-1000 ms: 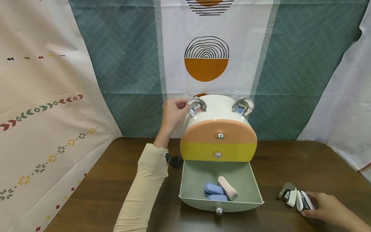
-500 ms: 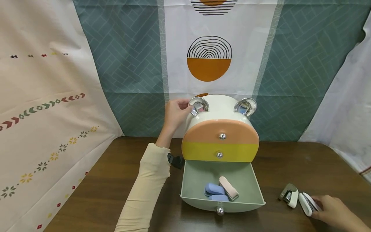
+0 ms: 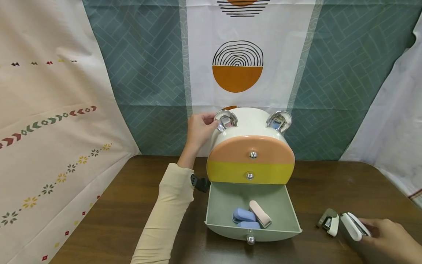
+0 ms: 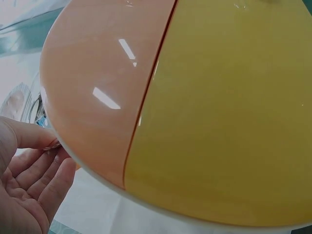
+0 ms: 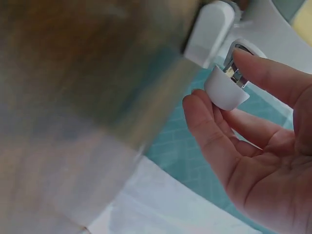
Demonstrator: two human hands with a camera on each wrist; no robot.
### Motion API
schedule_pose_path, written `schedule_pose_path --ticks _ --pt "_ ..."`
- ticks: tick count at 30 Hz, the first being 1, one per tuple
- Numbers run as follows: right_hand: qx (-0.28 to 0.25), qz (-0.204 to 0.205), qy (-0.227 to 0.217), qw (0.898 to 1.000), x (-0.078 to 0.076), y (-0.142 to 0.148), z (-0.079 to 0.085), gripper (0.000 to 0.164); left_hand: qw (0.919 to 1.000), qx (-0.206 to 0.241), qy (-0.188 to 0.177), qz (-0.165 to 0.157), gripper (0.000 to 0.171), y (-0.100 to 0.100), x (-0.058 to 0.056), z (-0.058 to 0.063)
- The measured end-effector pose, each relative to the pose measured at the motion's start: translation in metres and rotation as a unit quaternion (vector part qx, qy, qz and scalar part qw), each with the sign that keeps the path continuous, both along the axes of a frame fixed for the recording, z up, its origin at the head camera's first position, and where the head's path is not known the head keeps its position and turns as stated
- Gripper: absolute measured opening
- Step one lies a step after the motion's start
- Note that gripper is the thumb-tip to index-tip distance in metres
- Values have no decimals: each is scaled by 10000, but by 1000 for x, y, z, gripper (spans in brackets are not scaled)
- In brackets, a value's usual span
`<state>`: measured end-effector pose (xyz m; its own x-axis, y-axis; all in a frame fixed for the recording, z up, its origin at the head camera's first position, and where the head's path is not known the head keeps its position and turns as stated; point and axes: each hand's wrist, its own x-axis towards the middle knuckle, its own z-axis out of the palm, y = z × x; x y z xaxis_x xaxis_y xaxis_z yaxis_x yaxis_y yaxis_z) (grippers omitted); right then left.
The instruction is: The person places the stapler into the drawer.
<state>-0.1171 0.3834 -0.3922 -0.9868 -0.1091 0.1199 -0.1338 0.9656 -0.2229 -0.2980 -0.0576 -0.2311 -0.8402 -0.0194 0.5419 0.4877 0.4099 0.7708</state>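
A small drawer cabinet (image 3: 252, 123) with a white body and silver ears stands on the table. My left hand (image 3: 200, 128) pinches the left silver ear (image 3: 226, 121); in the left wrist view, the thumb and fingers of the left hand (image 4: 36, 170) are at the cabinet's edge. The green bottom drawer (image 3: 227, 194) is pulled out, holding two blue staplers (image 3: 243, 215) and a pale pink one (image 3: 260, 213). At the right, my right hand (image 3: 390, 238) pinches a white stapler (image 3: 354, 226) between thumb and fingers, tilted and seemingly just off the table.
Another stapler, white and grey-brown (image 3: 329, 222), lies on the brown table (image 3: 329, 183) left of the right hand. The orange drawer (image 3: 230, 150) and yellow drawer (image 3: 227, 172) are closed. Patterned cloths (image 3: 145, 73) hang behind and at both sides.
My right hand has pulled the white stapler slightly to the right, away from the other one, and turned it up. The left hand keeps its place on the ear.
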Motion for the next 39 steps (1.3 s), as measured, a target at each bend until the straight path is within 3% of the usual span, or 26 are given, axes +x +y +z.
schedule_pose_path --ticks 7,10,18,27,39 --pt "-404 326 726 9960 4 -11 11 41 10000 43 -30 0 23 0 0 -1" --pt "-676 503 806 9932 4 -19 17 39 10000 76 -59 -2 23 0 2 0" --pt "-1558 1303 1552 9668 2 -45 29 46 9999 136 -89 -8 23 0 2 1" --pt "-2017 1394 1351 9600 -7 -83 44 39 9997 185 -145 -1 24 -1 2 0" --pt "-1946 2088 1034 9528 -20 -125 55 34 9998 175 -124 -50 25 1 2 -1"
